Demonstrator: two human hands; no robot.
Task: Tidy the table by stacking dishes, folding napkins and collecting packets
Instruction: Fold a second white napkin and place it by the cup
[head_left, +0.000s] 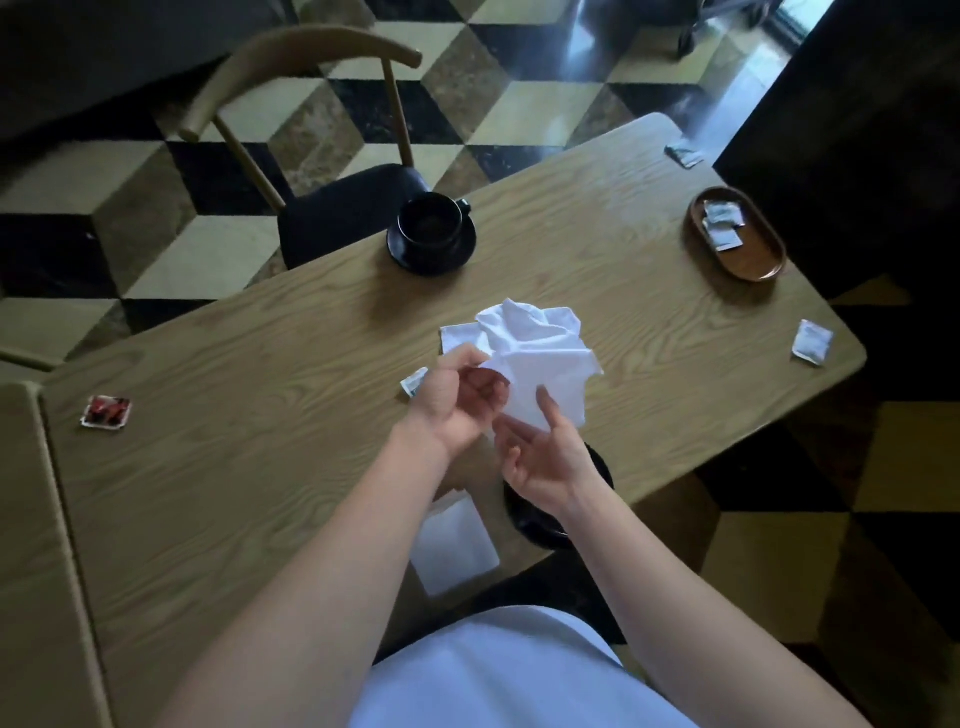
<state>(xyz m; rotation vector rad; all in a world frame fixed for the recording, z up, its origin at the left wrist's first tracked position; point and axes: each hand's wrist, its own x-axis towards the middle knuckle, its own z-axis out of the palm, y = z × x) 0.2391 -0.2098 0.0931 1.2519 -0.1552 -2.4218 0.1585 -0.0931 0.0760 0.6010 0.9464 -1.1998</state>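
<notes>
A crumpled white napkin (535, 358) is lifted above the middle of the wooden table (260, 467). My left hand (457, 400) pinches its near edge, and my right hand (545, 457) holds its lower corner from below, palm up. A folded white napkin (452, 545) lies flat near the front edge under my arms. A black cup on a black saucer (431, 234) stands at the far edge. A black dish (540, 519) sits mostly hidden under my right wrist. Loose packets lie about: a red one (106, 411) at the left, white ones (812, 342) (684, 155) at the right, one (414, 383) beside my left hand.
An oval wooden tray (763, 260) at the far right holds several white packets. A wooden chair (332, 208) with a dark seat stands behind the cup. Another table's edge (31, 519) adjoins at the left. The floor is chequered tile.
</notes>
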